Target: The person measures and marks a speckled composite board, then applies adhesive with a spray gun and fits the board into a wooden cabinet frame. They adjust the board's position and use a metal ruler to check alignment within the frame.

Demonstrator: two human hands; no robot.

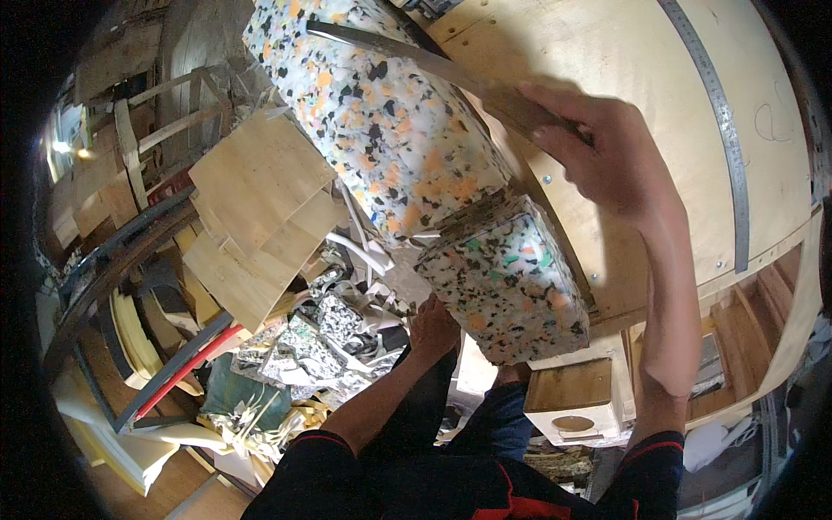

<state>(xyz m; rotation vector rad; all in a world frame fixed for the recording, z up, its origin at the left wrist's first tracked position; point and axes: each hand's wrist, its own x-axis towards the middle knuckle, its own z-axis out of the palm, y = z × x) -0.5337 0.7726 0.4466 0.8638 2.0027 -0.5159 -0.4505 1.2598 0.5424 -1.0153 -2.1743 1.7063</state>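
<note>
My right hand (589, 143) is closed round the wooden handle of a long-bladed knife (390, 43). Its blade stretches left across the top of a long foam block (381, 121), speckled white, black and orange. A smaller speckled foam block (511, 286) lies at the near end of the long one, with a dark gap between them. Low at the left edge of the smaller block, my left hand (433, 328) has its fingers curled against the foam. Part of those fingers is hidden by the block.
At right, a plywood board (641, 173) carries a long metal ruler (719, 104). A wooden box with a round hole (568, 390) stands near my legs. Plywood sheets (260, 191) lie at left, above a heap of foam scraps (321, 347). A red-edged bar (186, 373) crosses the lower left.
</note>
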